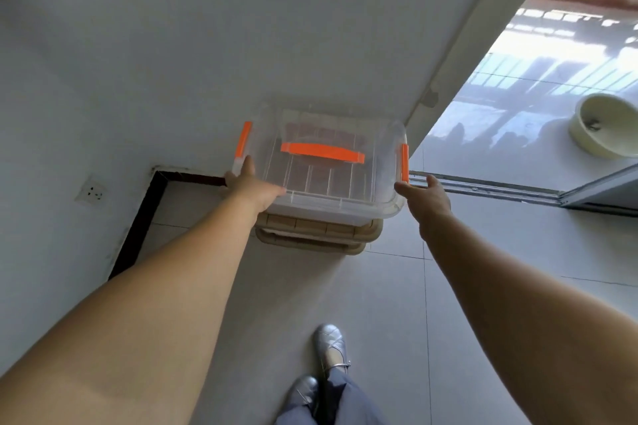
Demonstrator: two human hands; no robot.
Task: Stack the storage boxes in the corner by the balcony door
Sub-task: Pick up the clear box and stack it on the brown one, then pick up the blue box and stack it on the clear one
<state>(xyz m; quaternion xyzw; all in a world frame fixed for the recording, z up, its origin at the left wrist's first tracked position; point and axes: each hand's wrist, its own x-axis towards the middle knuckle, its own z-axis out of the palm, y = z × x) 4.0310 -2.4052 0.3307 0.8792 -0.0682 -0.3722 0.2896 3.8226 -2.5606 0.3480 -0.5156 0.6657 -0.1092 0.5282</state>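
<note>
Head view: the clear box [331, 166] sits on the beige box [316, 235] in the corner, just left of the balcony door track [483, 187]. The left hand [253, 188] rests loosely on its side and the right hand [426, 195] hovers just beside it, fingers relaxed, holding nothing. Judged the squaring-up step; next, nudge it flush.

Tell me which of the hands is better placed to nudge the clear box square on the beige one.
Left, probably. The left hand already rests on the clear box at its near left corner, while the right hand hovers open just off the right side beside the orange latch.
</note>
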